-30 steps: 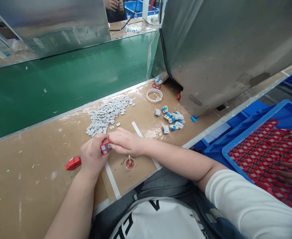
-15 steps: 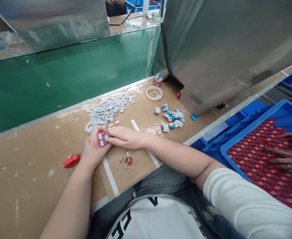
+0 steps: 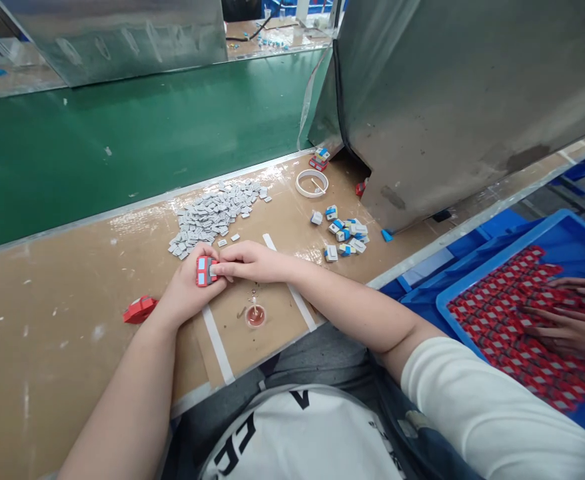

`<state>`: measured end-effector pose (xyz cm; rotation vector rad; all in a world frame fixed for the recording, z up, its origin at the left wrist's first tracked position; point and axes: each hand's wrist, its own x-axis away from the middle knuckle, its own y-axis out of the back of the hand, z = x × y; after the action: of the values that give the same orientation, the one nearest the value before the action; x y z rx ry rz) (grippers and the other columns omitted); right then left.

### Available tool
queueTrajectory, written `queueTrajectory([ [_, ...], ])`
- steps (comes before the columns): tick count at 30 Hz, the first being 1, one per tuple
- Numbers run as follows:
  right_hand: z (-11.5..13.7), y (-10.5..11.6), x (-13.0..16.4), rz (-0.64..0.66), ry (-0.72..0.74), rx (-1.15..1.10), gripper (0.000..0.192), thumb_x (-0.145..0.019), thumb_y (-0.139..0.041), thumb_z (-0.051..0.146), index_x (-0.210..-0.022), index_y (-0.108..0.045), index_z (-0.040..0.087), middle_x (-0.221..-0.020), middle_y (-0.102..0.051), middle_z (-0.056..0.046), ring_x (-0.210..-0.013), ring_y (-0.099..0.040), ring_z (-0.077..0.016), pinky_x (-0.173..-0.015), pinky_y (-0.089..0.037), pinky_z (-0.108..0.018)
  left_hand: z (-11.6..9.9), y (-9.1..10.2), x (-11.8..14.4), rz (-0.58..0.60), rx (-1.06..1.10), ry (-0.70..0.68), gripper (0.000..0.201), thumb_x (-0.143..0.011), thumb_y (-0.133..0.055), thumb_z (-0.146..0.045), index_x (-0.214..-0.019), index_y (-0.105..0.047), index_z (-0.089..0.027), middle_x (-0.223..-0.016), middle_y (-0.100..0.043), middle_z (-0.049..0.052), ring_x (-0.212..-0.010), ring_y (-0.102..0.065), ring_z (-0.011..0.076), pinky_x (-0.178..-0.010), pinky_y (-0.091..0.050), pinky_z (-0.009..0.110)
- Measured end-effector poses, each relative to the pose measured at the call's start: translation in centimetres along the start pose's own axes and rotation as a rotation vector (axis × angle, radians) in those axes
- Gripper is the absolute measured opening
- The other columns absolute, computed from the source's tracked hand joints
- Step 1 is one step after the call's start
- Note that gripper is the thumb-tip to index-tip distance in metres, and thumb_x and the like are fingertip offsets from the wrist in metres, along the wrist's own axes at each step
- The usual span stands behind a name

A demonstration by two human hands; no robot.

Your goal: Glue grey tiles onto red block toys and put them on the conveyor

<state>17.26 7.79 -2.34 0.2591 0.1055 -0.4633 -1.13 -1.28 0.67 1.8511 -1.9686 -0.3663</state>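
My left hand [image 3: 185, 290] grips 1 red block [image 3: 203, 271]; right hand [image 3: 247, 261] pinches a grey tile [image 3: 213, 270] onto it. Glue dish [image 3: 255, 315] at 5 o'clock: a careless elbow could tip it.

The small red plastic block with grey panels [image 3: 205, 271] looks smooth and slightly glossy. The brown cardboard-like worktop [image 3: 72, 320] is matt, scuffed and white-flecked, glossy under clear tape near the heap of matt grey plastic tiles [image 3: 215, 215]. The dull sheet-metal hood [image 3: 462, 93] is smudged; the green conveyor belt [image 3: 137, 140] is matt.
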Motion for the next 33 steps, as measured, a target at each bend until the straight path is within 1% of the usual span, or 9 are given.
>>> queueTrajectory([
  [5,0.2,0.0,0.2,0.012,-0.028,0.126,0.050,-0.111,-0.050,0.056,-0.079,-0.054,0.019,-0.077,-0.054,0.002,-0.077,-0.052,-0.0145,-0.076,-0.036,-0.028,0.0,-0.2,-0.1,-0.003,0.007,0.018,0.036,-0.072,-0.071,-0.040,-0.098,-0.050,-0.026,-0.075,-0.056,-0.008,-0.061,-0.049,0.0133,-0.060,-0.040,0.026],
  [10,0.4,-0.1,0.0,0.011,-0.047,0.141,0.047,-0.113,-0.046,0.054,-0.080,-0.049,0.020,-0.078,-0.051,0.002,-0.078,-0.050,-0.0153,-0.078,-0.035,-0.028,0.1,-0.5,-0.1,-0.084,-0.059,0.048,0.038,-0.071,-0.071,-0.043,-0.097,-0.050,-0.026,-0.073,-0.053,-0.008,-0.062,-0.048,0.0141,-0.059,-0.038,0.026],
  [14,0.6,-0.2,-0.1,-0.003,-0.037,0.130,0.044,-0.113,-0.045,0.054,-0.086,-0.053,0.020,-0.084,-0.056,0.000,-0.084,-0.053,-0.0169,-0.081,-0.037,-0.028,0.5,-0.7,-0.2,-0.145,-0.087,0.030,0.040,-0.074,-0.072,-0.046,-0.101,-0.049,-0.026,-0.077,-0.054,-0.006,-0.064,-0.051,0.0150,-0.061,-0.042,0.027],
  [19,1.0,-0.1,0.2,-0.092,0.033,0.305,0.029,-0.115,-0.045,0.047,-0.102,-0.053,0.022,-0.095,-0.061,-0.001,-0.089,-0.057,-0.0184,-0.083,-0.041,-0.029,1.3,-0.4,0.0,-0.302,-0.240,-0.130,0.048,-0.079,-0.073,-0.047,-0.115,-0.050,-0.026,-0.096,-0.063,-0.001,-0.074,-0.061,0.0180,-0.072,-0.050,0.032],
  [21,1.0,-0.1,0.4,-0.095,0.072,0.430,0.027,-0.117,-0.042,0.045,-0.111,-0.055,0.022,-0.103,-0.064,-0.004,-0.093,-0.059,-0.0194,-0.083,-0.042,-0.030,1.4,-0.2,0.3,-0.272,-0.272,-0.209,0.048,-0.083,-0.070,-0.045,-0.122,-0.051,-0.025,-0.103,-0.066,0.002,-0.081,-0.065,0.0205,-0.078,-0.053,0.035],
  [23,0.8,-0.1,0.5,-0.081,0.116,0.551,0.029,-0.118,-0.039,0.044,-0.115,-0.056,0.022,-0.108,-0.066,-0.006,-0.095,-0.060,-0.0202,-0.083,-0.042,-0.031,1.5,0.1,0.6,-0.230,-0.278,-0.264,0.041,-0.091,-0.062,-0.044,-0.125,-0.053,-0.024,-0.110,-0.068,0.006,-0.092,-0.069,0.0240,-0.085,-0.056,0.038],
  [26,0.4,-0.1,0.4,-0.067,0.186,0.678,0.033,-0.119,-0.034,0.043,-0.117,-0.058,0.020,-0.111,-0.069,-0.008,-0.098,-0.062,-0.0207,-0.082,-0.042,-0.031,1.5,0.4,0.9,-0.238,-0.295,-0.329,0.030,-0.100,-0.051,-0.039,-0.124,-0.057,-0.023,-0.117,-0.069,0.009,-0.107,-0.069,0.0275,-0.095,-0.057,0.041],
  [30,0.3,0.0,0.3,-0.086,0.250,0.761,0.034,-0.120,-0.032,0.041,-0.120,-0.059,0.019,-0.110,-0.069,-0.009,-0.099,-0.063,-0.0210,-0.081,-0.042,-0.031,1.5,0.4,1.0,-0.242,-0.352,-0.406,0.026,-0.103,-0.052,-0.034,-0.126,-0.057,-0.022,-0.117,-0.068,0.009,-0.107,-0.069,0.0261,-0.094,-0.058,0.039],
  [33,0.5,0.2,0.4,-0.091,0.263,0.809,0.033,-0.120,-0.033,0.039,-0.120,-0.060,0.019,-0.108,-0.068,-0.008,-0.096,-0.062,-0.0205,-0.078,-0.039,-0.031,1.7,0.3,1.1,-0.239,-0.360,-0.436,0.030,-0.104,-0.054,-0.031,-0.132,-0.054,-0.023,-0.122,-0.067,0.010,-0.111,-0.069,0.0257,-0.098,-0.058,0.039],
])
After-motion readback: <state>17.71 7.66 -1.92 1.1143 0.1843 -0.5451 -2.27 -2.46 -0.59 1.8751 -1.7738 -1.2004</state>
